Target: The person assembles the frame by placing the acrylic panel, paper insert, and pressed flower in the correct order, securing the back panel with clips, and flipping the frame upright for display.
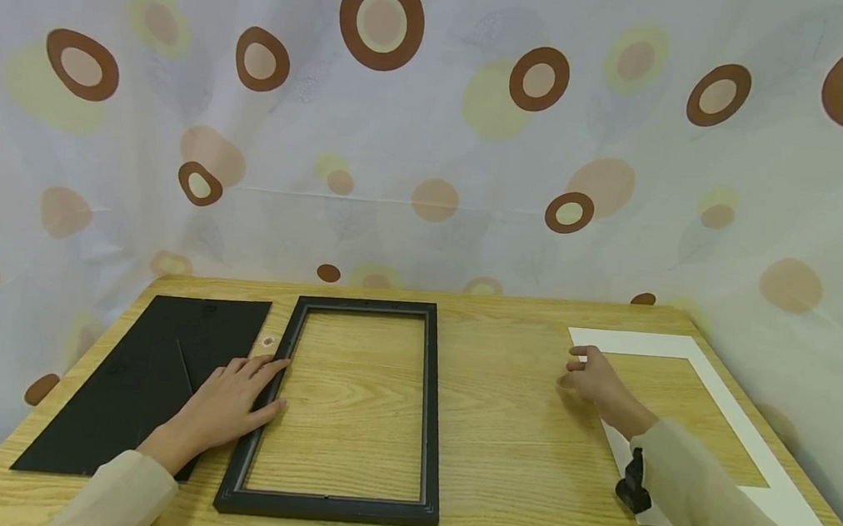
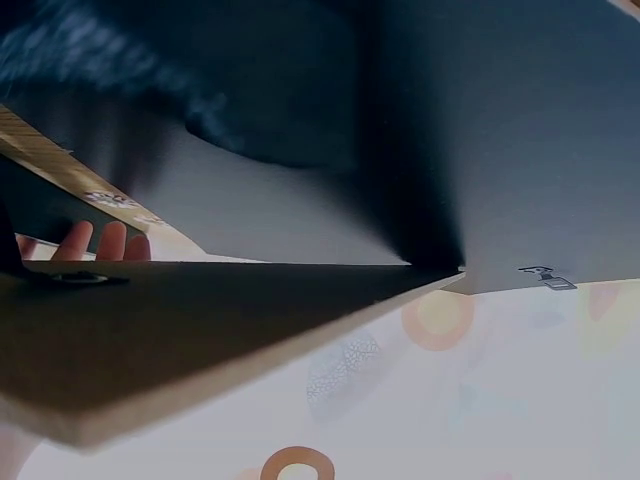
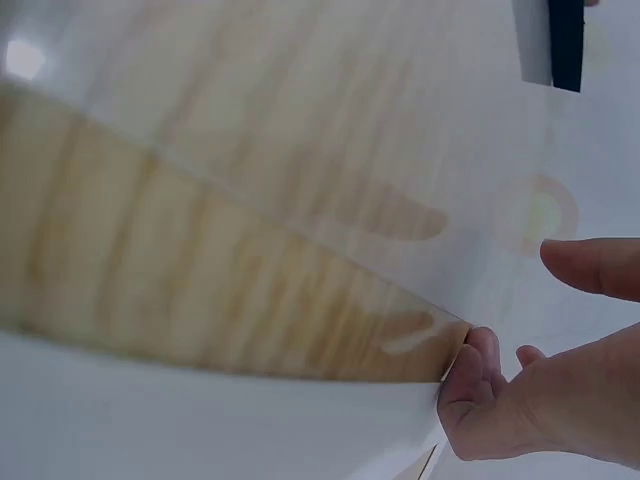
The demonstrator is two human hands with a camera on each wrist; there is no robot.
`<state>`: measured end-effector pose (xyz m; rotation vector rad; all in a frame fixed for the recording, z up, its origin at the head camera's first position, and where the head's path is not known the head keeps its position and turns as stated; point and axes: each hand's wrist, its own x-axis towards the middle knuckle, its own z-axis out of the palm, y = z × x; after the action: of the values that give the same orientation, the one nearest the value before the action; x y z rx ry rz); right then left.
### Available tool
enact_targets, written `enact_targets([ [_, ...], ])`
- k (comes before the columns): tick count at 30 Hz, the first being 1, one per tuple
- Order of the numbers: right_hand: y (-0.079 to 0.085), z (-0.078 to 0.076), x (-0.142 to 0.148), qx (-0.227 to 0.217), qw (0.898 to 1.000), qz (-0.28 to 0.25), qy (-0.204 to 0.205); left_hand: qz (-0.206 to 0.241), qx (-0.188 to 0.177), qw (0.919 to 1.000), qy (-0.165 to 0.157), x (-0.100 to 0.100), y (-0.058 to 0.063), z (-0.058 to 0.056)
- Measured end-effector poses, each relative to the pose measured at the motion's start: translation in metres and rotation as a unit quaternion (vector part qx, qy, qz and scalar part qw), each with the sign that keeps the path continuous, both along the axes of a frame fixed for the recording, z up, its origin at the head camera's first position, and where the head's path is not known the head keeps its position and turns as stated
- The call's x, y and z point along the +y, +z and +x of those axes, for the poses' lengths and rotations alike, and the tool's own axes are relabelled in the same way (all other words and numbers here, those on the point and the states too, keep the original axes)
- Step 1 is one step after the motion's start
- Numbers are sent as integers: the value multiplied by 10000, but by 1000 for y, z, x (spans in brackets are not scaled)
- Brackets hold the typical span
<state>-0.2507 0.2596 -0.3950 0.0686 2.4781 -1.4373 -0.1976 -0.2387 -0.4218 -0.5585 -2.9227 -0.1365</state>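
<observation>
A black picture frame (image 1: 435, 415) lies on the wooden table, its opening showing bare wood. My left hand (image 1: 232, 397) rests across its left rail, fingers spread. Left of it is a black backing board (image 1: 117, 387) with a stand leg; in the left wrist view the stand leg (image 2: 200, 320) sticks out from the board, and fingertips (image 2: 110, 240) show beyond it. My right hand (image 1: 595, 378) is at the left edge of a white mat (image 1: 738, 433). In the right wrist view its fingers touch the corner of a clear, reflective sheet (image 3: 300, 130), the thumb held apart.
A patterned cloth (image 1: 440, 131) hangs behind and at both sides of the table (image 1: 498, 504). A small pale sticker (image 1: 267, 341) sits between the backing board and the frame. A black strap device (image 1: 634, 482) is on the right wrist.
</observation>
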Motion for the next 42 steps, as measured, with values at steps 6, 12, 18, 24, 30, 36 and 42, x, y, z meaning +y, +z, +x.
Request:
enact_targets([
  [6, -3, 2, -6, 164, 9995, 236, -139, 7, -52, 10000, 6, 1, 3, 1],
  [12, -4, 6, -21, 476, 9917, 1137, -359, 19, -80, 10000, 10, 1, 3, 2],
  [18, -8, 7, -27, 839, 9776, 1893, -371, 25, -88, 10000, 23, 1, 2, 1],
  [24, -10, 5, -27, 671, 9815, 1722, -507, 17, -83, 10000, 27, 1, 2, 1],
  [30, -10, 2, -25, 511, 9795, 1855, -598, 35, -89, 9999, 37, 1, 1, 1],
  [36, -10, -1, -23, 367, 9788, 1924, -597, 71, -89, 9999, 39, 1, 0, 0],
  [42, -8, -2, -20, 267, 9855, 1576, -574, 73, -103, 9999, 39, 1, 0, 0],
])
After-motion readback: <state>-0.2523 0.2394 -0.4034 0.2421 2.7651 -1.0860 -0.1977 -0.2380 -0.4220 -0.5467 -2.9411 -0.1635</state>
